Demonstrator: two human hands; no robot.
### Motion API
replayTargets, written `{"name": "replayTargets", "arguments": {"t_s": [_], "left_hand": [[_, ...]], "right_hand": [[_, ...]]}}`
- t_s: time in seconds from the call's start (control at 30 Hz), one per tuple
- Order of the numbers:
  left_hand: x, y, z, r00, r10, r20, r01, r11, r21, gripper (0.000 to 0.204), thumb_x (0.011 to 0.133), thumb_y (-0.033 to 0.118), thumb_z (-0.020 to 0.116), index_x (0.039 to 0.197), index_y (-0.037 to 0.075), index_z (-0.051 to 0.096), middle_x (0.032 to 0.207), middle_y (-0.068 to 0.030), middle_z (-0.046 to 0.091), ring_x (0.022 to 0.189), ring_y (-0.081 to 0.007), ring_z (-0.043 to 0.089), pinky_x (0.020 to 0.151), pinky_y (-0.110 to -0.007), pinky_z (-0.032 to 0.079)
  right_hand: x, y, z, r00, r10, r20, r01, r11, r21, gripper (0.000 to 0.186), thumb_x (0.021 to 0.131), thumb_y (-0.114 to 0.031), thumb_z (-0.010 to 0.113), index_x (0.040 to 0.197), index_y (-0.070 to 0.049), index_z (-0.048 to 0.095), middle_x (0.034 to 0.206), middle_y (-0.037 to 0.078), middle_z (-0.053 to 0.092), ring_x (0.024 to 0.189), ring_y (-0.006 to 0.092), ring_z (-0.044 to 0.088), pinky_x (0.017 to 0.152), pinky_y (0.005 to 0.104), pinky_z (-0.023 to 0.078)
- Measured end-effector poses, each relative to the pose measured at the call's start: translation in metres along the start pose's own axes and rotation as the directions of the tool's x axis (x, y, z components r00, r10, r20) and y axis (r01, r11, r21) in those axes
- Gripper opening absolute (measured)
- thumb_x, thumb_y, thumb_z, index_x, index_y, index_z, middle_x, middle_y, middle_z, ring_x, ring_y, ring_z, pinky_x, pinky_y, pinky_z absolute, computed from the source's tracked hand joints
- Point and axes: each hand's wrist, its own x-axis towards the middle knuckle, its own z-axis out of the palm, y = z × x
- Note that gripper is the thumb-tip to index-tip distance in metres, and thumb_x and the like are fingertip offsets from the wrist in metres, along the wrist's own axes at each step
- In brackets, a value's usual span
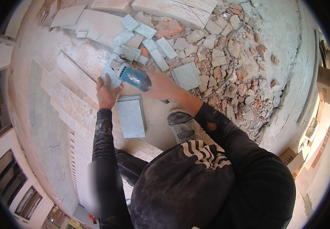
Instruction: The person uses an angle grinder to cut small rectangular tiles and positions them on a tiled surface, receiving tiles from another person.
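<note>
A teal and black angle grinder (pixel 132 77) is in my right hand (pixel 162 84), which wraps round the rear of its body. Its head is over a pale blue-grey tile (pixel 112 78); dust and blur keep me from making out the disc. My left hand (pixel 107 92) grips the near end of this tile, thumb to the right and fingers along the left side. Just nearer to me lies a small stack of larger tiles (pixel 131 116). Past the grinder, several cut tile strips (pixel 157 53) lie loosely heaped.
Broken brick and concrete rubble (pixel 226 72) spreads on the right, with a grey cable (pixel 232 57) running over it. Pale slabs (pixel 94 28) lie at the far side, and a loose square tile (pixel 186 75) rests at the rubble's edge. My shoe (pixel 181 124) is close by the tile stack.
</note>
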Motion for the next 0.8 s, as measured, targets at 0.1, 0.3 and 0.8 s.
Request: {"name": "replayTargets", "arguments": {"t_s": [0.1, 0.3, 0.8], "left_hand": [[0.0, -0.002, 0.003, 1.0, 0.003, -0.001, -0.003, 1.0, 0.004, 0.087, 0.072, 0.037, 0.084, 0.142, -0.001, 0.047, 0.146, -0.0295, 0.037, 0.129, -0.0458, 0.045, 0.105, -0.046, 0.042], [0.001, -0.006, 0.005, 1.0, 0.008, -0.002, -0.008, 1.0, -0.002, 0.088, 0.072, 0.037, 0.083, 0.143, 0.0, 0.046, 0.147, -0.0321, 0.036, 0.132, -0.0462, 0.042, 0.107, -0.046, 0.04], [0.0, -0.003, 0.003, 1.0, 0.008, 0.001, -0.008, 1.0, -0.011, 0.086, 0.074, 0.035, 0.083, 0.143, 0.0, 0.046, 0.147, -0.0308, 0.036, 0.132, -0.0463, 0.041, 0.107, -0.047, 0.04]], "right_hand": [[-0.003, 0.004, 0.0, 1.0, -0.001, 0.008, 0.0, 0.999, 0.039, 0.067, 0.065, -0.037, 0.079, 0.108, 0.007, 0.054, 0.092, 0.029, 0.066, 0.089, 0.0448, 0.066, 0.079, 0.0473, 0.053], [-0.009, -0.002, -0.007, 0.994, 0.08, 0.071, -0.083, 0.996, 0.038, 0.067, 0.068, -0.033, 0.078, 0.118, 0.005, 0.054, 0.098, 0.028, 0.067, 0.093, 0.043, 0.066, 0.081, 0.0465, 0.052], [-0.007, 0.001, -0.005, 0.998, 0.046, 0.039, -0.047, 0.999, 0.015, 0.064, 0.065, -0.037, 0.079, 0.107, 0.005, 0.055, 0.093, 0.029, 0.066, 0.09, 0.0451, 0.067, 0.08, 0.0481, 0.053]]}}
